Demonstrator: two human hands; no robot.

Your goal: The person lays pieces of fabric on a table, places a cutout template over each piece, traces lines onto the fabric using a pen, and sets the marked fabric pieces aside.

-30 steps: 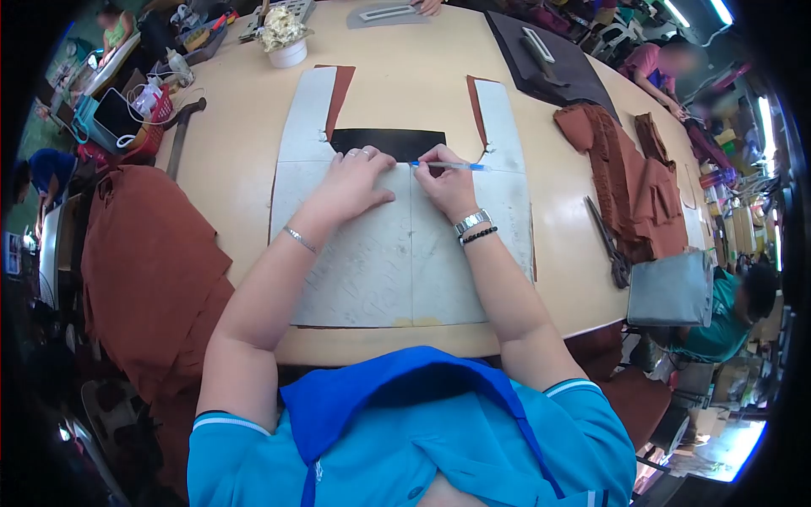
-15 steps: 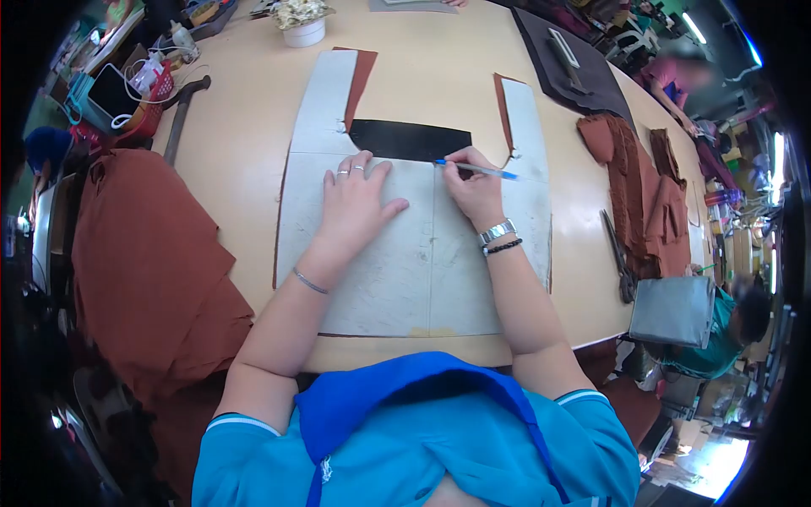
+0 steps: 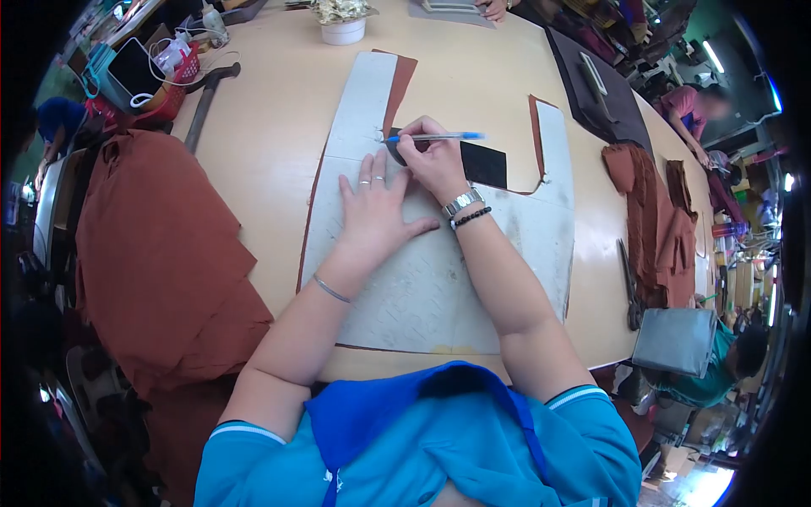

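A large pale pattern sheet with two upright arms lies over brown material, whose edges show along its sides. My left hand presses flat on the sheet, fingers spread, a ring on two of them. Just right of it, my right hand grips a pen with a blue cap end. The pen's tip points at the inner corner of the sheet's left arm. Partly covered by my right hand, a black piece sits in the gap between the arms.
Brown fabric drapes over the table's left edge. A hammer and red basket lie at upper left, a white flowerpot at the back. Scissors and brown scraps are on the right. Other people sit around.
My right hand has moved left with the pen, from the black piece's middle to the left arm's inner corner. The view has shifted; the sheet appears further right and slightly turned.
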